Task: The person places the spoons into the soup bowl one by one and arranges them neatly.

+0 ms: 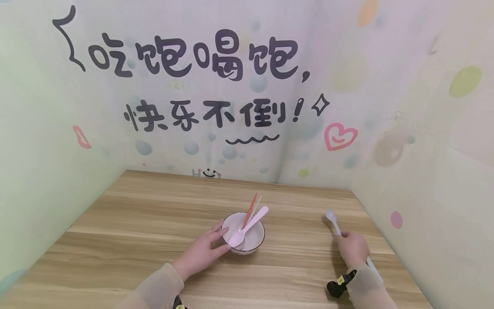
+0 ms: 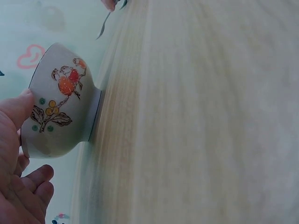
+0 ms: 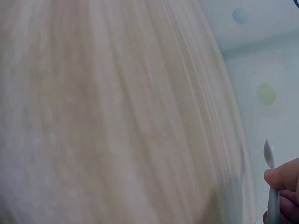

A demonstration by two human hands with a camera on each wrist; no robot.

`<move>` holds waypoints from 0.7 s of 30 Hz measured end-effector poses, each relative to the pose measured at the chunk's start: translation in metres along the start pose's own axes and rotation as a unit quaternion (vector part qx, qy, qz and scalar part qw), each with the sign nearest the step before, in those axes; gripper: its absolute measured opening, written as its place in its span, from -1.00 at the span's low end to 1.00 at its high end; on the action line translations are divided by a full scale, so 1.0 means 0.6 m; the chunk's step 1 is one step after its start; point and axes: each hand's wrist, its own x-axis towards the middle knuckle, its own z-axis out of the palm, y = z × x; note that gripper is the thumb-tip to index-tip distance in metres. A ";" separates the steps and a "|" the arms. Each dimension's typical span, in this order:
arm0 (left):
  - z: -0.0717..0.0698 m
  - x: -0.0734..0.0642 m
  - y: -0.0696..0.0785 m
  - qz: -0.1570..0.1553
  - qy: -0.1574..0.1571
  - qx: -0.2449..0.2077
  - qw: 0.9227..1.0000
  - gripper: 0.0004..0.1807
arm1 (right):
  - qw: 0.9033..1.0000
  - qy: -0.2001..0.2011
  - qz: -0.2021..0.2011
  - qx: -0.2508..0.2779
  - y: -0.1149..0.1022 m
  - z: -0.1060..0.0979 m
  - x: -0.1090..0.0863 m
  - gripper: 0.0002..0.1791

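Observation:
A white bowl (image 1: 254,243) with a dark rim stands on the table, printed with orange fruit and leaves on its outside in the left wrist view. My left hand (image 1: 200,253) grips its left side, thumb (image 2: 21,107) and fingers at the rim. A pink spoon (image 1: 256,219) and a thin red utensil (image 1: 249,210) lean inside the bowl, a pale slim one beside them. Off to the right, my right hand (image 1: 353,249) pinches a pale blue spoon (image 1: 332,216) by its handle, bowl end forward; the handle (image 3: 274,205) passes under the thumb.
The wooden table (image 1: 154,206) meets a printed wall (image 1: 231,159) at the back and a side wall (image 1: 417,206) close to my right hand. A black wrist device (image 1: 337,288) sits on my right wrist.

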 end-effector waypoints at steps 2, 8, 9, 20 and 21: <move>0.000 0.000 0.001 0.000 0.000 0.001 1.000 -0.33 | 1.000 -0.003 -0.003 0.001 -0.003 -0.001 0.000 -0.62; 0.000 0.000 0.001 -0.002 0.001 0.000 1.000 -0.33 | 1.000 -0.019 -0.021 0.009 -0.012 -0.007 0.000 -0.61; 0.000 0.000 0.001 -0.002 0.001 -0.001 1.000 -0.33 | 0.999 -0.021 -0.025 0.009 -0.013 -0.007 0.000 -0.62; -0.002 0.000 0.002 -0.006 -0.004 -0.005 1.000 -0.32 | 0.998 -0.037 -0.042 0.019 -0.033 -0.013 -0.003 -0.64; -0.002 0.000 0.002 -0.006 -0.004 -0.004 1.000 -0.32 | 0.998 -0.037 -0.044 0.020 -0.035 -0.013 -0.003 -0.64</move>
